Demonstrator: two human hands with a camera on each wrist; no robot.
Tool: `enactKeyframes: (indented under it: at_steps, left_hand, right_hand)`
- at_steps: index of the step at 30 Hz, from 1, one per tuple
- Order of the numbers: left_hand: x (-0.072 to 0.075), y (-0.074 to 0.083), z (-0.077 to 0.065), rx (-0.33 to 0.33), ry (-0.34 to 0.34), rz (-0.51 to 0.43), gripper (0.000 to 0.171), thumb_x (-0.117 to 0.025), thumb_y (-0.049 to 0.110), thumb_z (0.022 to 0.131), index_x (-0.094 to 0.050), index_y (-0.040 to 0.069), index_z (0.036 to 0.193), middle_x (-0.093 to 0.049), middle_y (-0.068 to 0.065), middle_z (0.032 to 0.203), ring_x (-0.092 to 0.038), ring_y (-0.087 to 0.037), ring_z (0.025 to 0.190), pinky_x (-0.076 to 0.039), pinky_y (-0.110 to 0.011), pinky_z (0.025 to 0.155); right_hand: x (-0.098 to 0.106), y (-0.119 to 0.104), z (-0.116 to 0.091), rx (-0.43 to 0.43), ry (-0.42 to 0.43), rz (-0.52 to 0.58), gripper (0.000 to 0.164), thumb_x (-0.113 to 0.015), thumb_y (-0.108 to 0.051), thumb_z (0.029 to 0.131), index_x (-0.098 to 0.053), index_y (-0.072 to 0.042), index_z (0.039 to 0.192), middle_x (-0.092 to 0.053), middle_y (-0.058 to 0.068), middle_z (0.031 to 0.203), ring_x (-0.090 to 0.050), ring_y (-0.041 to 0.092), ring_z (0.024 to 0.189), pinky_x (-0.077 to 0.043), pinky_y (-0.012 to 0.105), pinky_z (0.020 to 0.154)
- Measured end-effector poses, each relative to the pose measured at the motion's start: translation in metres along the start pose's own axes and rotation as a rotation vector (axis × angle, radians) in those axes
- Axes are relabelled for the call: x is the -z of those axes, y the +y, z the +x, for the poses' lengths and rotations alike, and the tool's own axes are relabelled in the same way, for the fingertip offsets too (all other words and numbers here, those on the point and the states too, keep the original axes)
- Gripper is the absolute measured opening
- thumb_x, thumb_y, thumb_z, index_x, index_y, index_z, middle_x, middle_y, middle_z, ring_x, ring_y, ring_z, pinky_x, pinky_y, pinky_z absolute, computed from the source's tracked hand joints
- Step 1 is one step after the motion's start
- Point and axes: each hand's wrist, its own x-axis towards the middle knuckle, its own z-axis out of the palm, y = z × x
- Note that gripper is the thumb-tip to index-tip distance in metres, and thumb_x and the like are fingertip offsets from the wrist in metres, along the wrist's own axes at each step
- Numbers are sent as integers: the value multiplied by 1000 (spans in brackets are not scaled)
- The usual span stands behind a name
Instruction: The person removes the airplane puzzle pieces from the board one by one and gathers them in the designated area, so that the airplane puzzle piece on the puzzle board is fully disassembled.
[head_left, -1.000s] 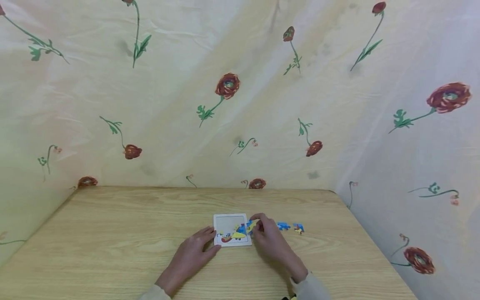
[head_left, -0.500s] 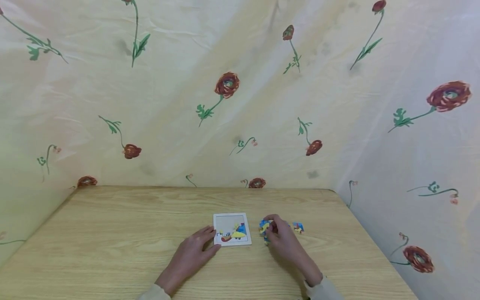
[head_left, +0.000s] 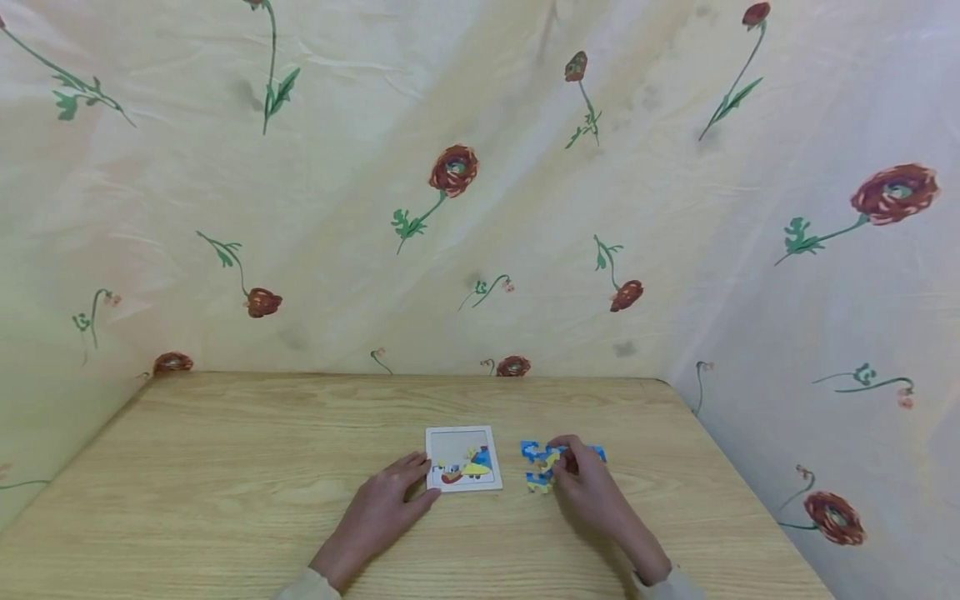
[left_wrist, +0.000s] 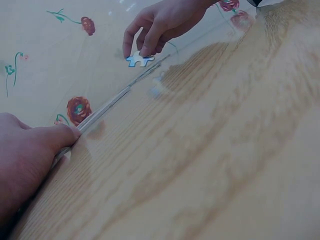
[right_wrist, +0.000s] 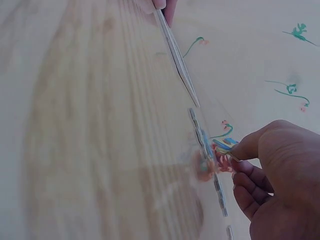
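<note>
A white-framed puzzle board (head_left: 472, 489) lies on the table with a partly filled cartoon picture, its upper part grey. My left hand (head_left: 382, 508) holds its left edge, the thumb at the near-left corner. To the right of the board, my right hand (head_left: 592, 496) pinches a jigsaw piece (left_wrist: 139, 60) between thumb and fingertips. This puzzle piece (right_wrist: 226, 146) is raised just above the others in the right wrist view. Loose blue-and-yellow pieces (head_left: 537, 482) lie beneath and around the right hand, some partly hidden by it.
The wood-grain table (head_left: 262, 467) extends around the board. A pale flowered cloth (head_left: 345, 208) hangs behind it and along both sides. Another blue piece (head_left: 598, 452) shows just beyond the right hand.
My right hand has moved right with its piece, from the board's right edge to over the loose pieces, uncovering some of them. The left hand stays on the board.
</note>
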Motion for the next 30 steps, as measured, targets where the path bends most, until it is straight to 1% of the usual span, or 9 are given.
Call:
enactKeyframes:
  at_steps: [5,15,21,30]
  left_hand:
    - [0,0,0,-5,5,1,46,-74,33,97,-71,0,129,-63,-18,139,-58,-38,131,-49,-57,104]
    - [-1,-2,0,-1,2,-3,48,-73,36,98,-70,1,130,-63,-18,140,-58,-37,131,-50,-56,103]
    - [-1,-2,0,4,-3,-13,49,-72,36,98,-70,0,131,-63,-17,140,-57,-37,132,-49,-57,104]
    - [1,-1,0,13,-15,-30,50,-72,37,99,-69,-1,131,-62,-18,141,-56,-37,133,-48,-57,105]
  right_hand:
    - [5,5,-4,-18,12,-10,31,-60,11,96,-59,2,126,-56,4,93,-54,16,85,-49,24,73]
    - [14,12,-11,7,28,-12,32,-61,14,94,-59,5,125,-56,3,87,-54,13,78,-48,23,67]
    - [19,16,-15,-3,42,-20,32,-61,15,93,-60,6,124,-57,2,83,-54,12,75,-48,23,66]
    - [22,20,-18,-29,16,-18,28,-61,13,95,-61,4,122,-57,3,85,-53,12,75,-47,23,65]
